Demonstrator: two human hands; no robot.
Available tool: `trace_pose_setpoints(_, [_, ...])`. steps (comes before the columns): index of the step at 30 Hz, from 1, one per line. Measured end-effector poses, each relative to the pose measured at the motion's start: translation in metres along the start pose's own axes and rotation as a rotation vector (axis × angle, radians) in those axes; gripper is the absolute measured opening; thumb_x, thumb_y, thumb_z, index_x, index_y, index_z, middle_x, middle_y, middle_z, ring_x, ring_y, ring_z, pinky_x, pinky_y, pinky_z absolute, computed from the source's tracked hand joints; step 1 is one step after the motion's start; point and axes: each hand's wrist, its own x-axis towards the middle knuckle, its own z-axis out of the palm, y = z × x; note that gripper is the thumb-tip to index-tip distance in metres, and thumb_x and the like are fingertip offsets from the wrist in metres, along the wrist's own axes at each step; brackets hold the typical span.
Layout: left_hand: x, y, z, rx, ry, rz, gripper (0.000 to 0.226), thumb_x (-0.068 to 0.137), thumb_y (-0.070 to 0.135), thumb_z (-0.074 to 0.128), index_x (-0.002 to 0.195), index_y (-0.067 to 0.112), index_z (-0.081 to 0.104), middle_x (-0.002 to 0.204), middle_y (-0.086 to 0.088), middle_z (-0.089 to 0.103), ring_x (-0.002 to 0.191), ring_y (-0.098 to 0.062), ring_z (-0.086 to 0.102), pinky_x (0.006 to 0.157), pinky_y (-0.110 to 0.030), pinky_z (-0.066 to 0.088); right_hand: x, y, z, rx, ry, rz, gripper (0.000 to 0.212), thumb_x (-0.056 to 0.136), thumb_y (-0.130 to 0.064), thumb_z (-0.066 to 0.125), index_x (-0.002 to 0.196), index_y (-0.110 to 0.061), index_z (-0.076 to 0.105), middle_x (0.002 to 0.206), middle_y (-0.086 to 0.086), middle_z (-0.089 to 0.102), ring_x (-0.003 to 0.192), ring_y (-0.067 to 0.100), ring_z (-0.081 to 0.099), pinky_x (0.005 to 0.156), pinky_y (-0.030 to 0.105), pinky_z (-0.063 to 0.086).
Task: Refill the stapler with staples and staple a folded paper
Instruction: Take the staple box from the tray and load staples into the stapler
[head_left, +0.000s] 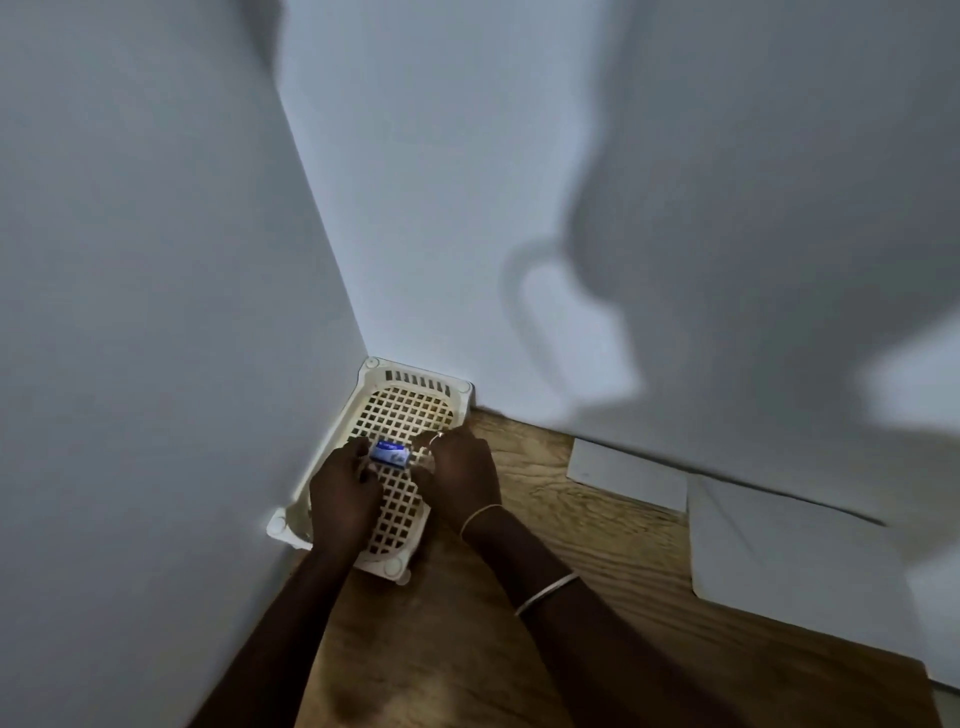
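Above the cream plastic lattice tray (410, 415), the left hand (340, 499) and right hand (460, 475) pinch a small blue-and-white staple box (389, 453) between them. Right of the tray, bare wooden tabletop (467, 649), then two white paper sheets (779, 545) along the wall.

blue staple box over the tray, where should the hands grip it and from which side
Grip the blue staple box by its two short ends, one hand from each side. It lies lengthwise between the left hand and right hand above the lattice tray, long faces exposed, so end pinches probably leave it free to slide open.
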Motion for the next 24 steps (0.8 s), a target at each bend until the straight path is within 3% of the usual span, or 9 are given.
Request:
trace_pose_setpoints(4, [0.003,-0.003,0.001,-0.023,-0.001,0.017,0.047,0.088,-0.004,0.059,0.133,0.009,0.064,0.132,-0.01,0.067,0.124,-0.026,0.061,0.106,-0.029,0.038,0.007,-0.004,0.015,-0.051,-0.026,0.001,0.031,0.084,-0.036,0.062,0.11,-0.02,0.07,0.1,0.005,0.074,0.107,0.029,0.059,0.093,0.043,0.04])
trace_pose_setpoints(9, [0.001,0.003,0.0,-0.066,-0.038,0.051,0.048,0.086,-0.006,0.061,0.131,0.01,0.065,0.13,-0.009,0.069,0.12,-0.025,0.063,0.104,-0.03,0.042,0.003,0.002,0.018,-0.009,0.041,0.031,0.024,0.083,-0.035,0.064,0.094,-0.014,0.072,0.088,0.008,0.073,0.094,0.032,0.062,0.088,0.043,0.04])
trace_pose_setpoints(13, [-0.006,0.011,0.0,-0.279,-0.021,0.051,0.035,0.088,0.01,0.073,0.12,0.024,0.069,0.114,0.006,0.074,0.106,-0.011,0.069,0.088,-0.02,0.049,-0.005,0.008,-0.003,0.071,0.109,0.057,0.038,0.083,-0.041,0.068,0.116,-0.024,0.071,0.104,0.002,0.074,0.101,0.024,0.063,0.093,0.038,0.043])
trace_pose_setpoints(16, [-0.02,0.024,0.006,-0.529,-0.07,0.02,0.03,0.087,0.017,0.078,0.115,0.023,0.071,0.106,0.009,0.076,0.101,-0.002,0.071,0.086,-0.021,0.055,-0.026,0.014,-0.033,0.213,0.205,0.068,0.041,0.08,-0.041,0.069,0.118,-0.024,0.072,0.109,-0.001,0.075,0.102,0.02,0.067,0.092,0.042,0.05])
trace_pose_setpoints(20, [-0.044,0.042,0.026,-0.786,-0.222,0.055,0.029,0.086,0.0,0.076,0.112,0.009,0.07,0.104,-0.001,0.079,0.1,-0.016,0.075,0.087,-0.027,0.06,-0.065,0.025,-0.067,0.212,0.284,0.091,0.037,0.079,-0.033,0.08,0.113,-0.02,0.073,0.109,-0.001,0.074,0.102,0.019,0.066,0.092,0.038,0.05])
trace_pose_setpoints(22, [-0.061,0.05,0.034,-0.913,-0.302,0.039,0.034,0.084,0.002,0.076,0.116,0.001,0.064,0.105,-0.011,0.078,0.1,-0.024,0.075,0.085,-0.032,0.06,-0.085,0.029,-0.083,0.237,0.275,0.109,0.038,0.08,-0.034,0.081,0.115,-0.021,0.072,0.115,-0.006,0.072,0.106,0.016,0.065,0.093,0.042,0.05])
trace_pose_setpoints(24, [-0.079,0.058,0.04,-1.003,-0.343,0.014,0.04,0.081,0.011,0.08,0.116,0.004,0.061,0.107,-0.017,0.077,0.102,-0.029,0.074,0.085,-0.035,0.059,-0.103,0.032,-0.1,0.242,0.282,0.12,0.04,0.08,-0.036,0.082,0.116,-0.022,0.071,0.116,-0.01,0.071,0.107,0.013,0.064,0.093,0.044,0.05])
